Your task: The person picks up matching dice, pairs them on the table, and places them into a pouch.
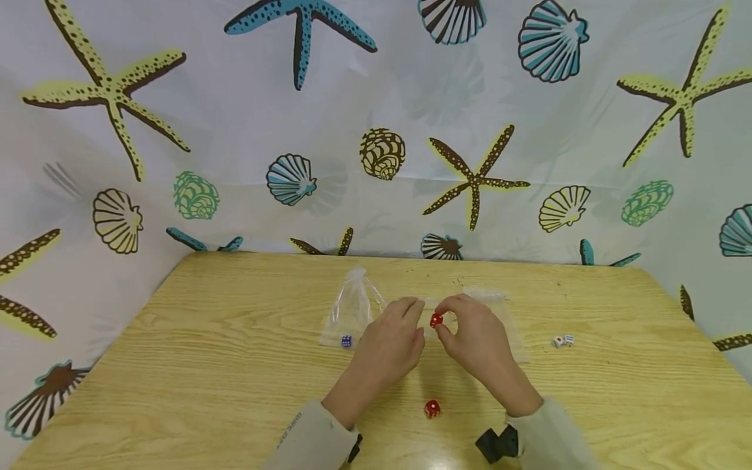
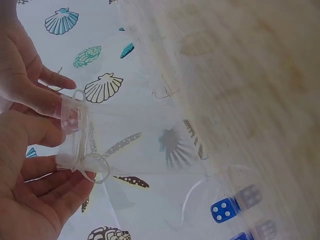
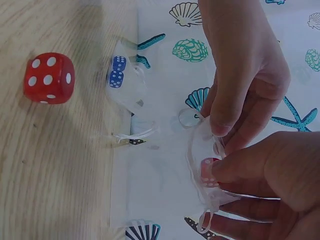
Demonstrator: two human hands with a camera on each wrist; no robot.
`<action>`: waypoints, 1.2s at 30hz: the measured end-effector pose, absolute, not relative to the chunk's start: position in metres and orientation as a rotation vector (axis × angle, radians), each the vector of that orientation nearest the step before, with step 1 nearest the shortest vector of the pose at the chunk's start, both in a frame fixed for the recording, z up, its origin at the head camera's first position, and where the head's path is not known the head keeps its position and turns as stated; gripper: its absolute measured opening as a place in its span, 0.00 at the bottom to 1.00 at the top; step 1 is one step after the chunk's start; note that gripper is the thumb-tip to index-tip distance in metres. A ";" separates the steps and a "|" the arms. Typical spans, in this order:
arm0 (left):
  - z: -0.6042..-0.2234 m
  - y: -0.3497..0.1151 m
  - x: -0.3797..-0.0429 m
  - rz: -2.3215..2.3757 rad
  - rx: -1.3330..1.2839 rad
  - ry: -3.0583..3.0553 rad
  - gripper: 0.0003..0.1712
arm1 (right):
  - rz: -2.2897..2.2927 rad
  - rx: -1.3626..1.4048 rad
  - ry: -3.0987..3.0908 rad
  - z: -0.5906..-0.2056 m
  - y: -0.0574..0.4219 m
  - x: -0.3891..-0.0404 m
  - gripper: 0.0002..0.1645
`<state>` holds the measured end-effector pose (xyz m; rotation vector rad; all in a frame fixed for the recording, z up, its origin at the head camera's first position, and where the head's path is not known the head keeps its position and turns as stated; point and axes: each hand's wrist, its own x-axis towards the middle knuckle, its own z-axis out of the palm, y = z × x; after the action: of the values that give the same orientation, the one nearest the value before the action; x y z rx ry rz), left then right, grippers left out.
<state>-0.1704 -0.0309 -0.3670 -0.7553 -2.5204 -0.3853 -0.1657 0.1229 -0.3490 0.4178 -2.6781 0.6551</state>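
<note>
A shell-patterned cloth (image 1: 247, 111) backed the wooden tabletop (image 1: 205, 378). Your right hand (image 1: 480, 341) pinched a red die (image 1: 435, 320) at the mouth of a sheer bag (image 3: 150, 182), which your left hand (image 1: 389, 336) gripped. Blue dice (image 1: 346, 341) sat left of that hand, white dice (image 1: 568, 340) right of your right hand, a second red die (image 1: 432, 409) nearer you.
</note>
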 end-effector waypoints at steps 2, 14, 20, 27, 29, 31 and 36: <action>-0.367 -0.031 -0.170 -0.387 -0.756 -2.521 0.22 | 0.627 0.414 -2.687 -0.349 0.122 -0.165 0.09; -0.366 -0.030 -0.169 -0.385 -0.763 -2.520 0.22 | 0.629 0.412 -2.700 -0.351 0.124 -0.167 0.13; -0.367 -0.029 -0.170 -0.398 -0.769 -2.514 0.20 | 0.645 0.419 -2.698 -0.351 0.125 -0.167 0.12; -0.368 -0.029 -0.171 -0.400 -0.779 -2.499 0.18 | 0.650 0.414 -2.695 -0.352 0.126 -0.168 0.13; -0.368 -0.029 -0.171 -0.401 -0.780 -2.500 0.17 | 0.652 0.418 -2.696 -0.352 0.126 -0.168 0.13; -0.368 -0.029 -0.171 -0.401 -0.781 -2.502 0.18 | 0.653 0.422 -2.696 -0.351 0.126 -0.168 0.12; -0.368 -0.030 -0.170 -0.400 -0.780 -2.515 0.19 | 0.664 0.449 -2.695 -0.351 0.127 -0.167 0.12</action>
<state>-0.1695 -0.0296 -0.3676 -0.7799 -2.5146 -0.3998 -0.1670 0.1267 -0.3508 0.4492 -2.6952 0.6642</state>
